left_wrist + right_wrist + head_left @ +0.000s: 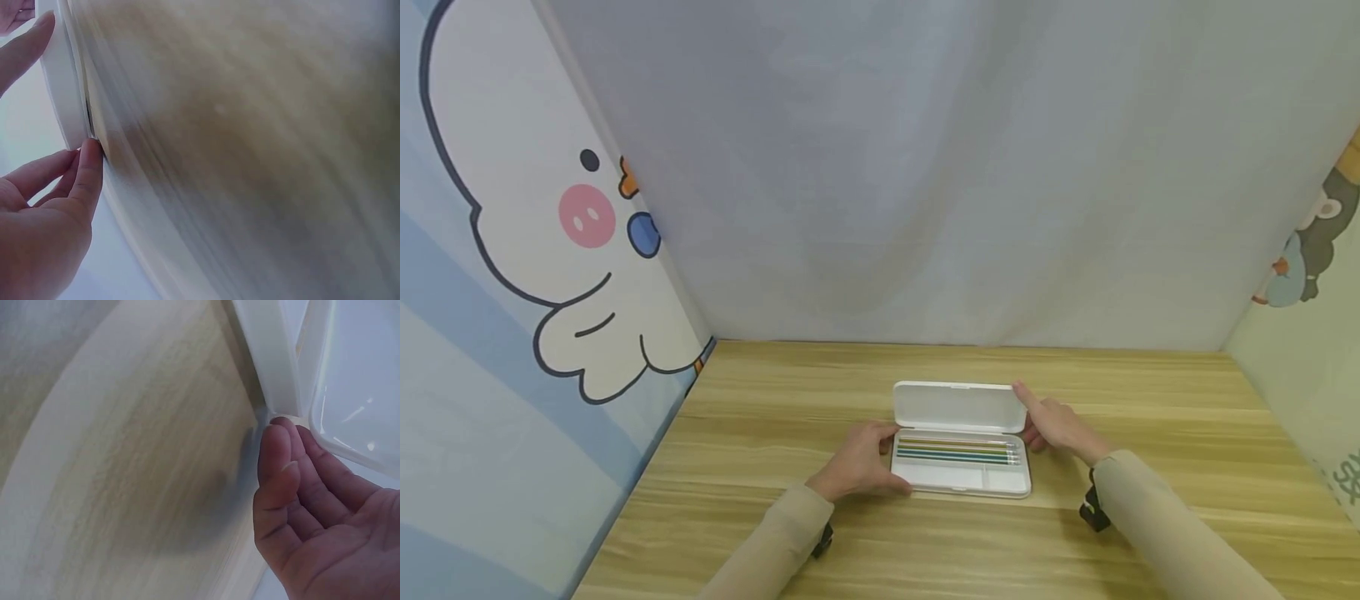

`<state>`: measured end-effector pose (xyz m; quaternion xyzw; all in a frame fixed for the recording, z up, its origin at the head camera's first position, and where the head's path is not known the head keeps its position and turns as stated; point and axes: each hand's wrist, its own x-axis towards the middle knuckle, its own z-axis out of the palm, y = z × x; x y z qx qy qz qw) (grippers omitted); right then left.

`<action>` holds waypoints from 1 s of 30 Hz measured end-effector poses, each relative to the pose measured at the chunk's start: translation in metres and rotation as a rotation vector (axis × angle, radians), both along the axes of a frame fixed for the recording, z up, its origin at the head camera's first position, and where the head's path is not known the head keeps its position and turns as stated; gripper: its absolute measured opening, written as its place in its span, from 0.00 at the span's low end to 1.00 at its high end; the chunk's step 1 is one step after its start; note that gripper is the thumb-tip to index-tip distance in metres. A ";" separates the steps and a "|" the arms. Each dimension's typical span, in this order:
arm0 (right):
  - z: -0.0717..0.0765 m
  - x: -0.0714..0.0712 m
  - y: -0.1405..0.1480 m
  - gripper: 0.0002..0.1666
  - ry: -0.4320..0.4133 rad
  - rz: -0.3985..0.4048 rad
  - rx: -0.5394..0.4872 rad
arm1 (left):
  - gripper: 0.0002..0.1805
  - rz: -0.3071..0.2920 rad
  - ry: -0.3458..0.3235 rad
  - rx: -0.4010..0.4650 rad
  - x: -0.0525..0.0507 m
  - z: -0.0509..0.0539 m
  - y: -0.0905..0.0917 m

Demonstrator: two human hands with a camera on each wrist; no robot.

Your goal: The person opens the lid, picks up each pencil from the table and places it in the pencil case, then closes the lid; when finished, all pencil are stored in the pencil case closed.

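Note:
A white pencil case (940, 482) lies on the wooden table with its lid (958, 407) raised at the back. Inside, several coloured pencils (955, 451) lie side by side, above bare white compartments. My left hand (861, 465) holds the left end of the case, thumb at the front corner and fingers near the back corner. At the right end, my right hand (1056, 423) has one digit on the lid's upper corner. Its other fingers (278, 450) are bent, with their tips at the corner of the case beside the lid; the right wrist view does not show the thumb.
The wooden table (760, 400) runs back to a pale grey curtain (925, 183). A wall with a white cartoon figure (512, 167) stands at left, and a pale green wall (1307, 358) at right. Black straps (1096, 507) sit at both wrists.

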<state>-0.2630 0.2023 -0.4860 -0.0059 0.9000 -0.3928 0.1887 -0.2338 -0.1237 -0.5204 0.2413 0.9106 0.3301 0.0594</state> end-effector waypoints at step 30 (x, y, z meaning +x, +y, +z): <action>0.000 0.000 -0.001 0.52 0.027 -0.040 -0.063 | 0.49 0.368 -0.407 0.277 -0.035 0.019 0.013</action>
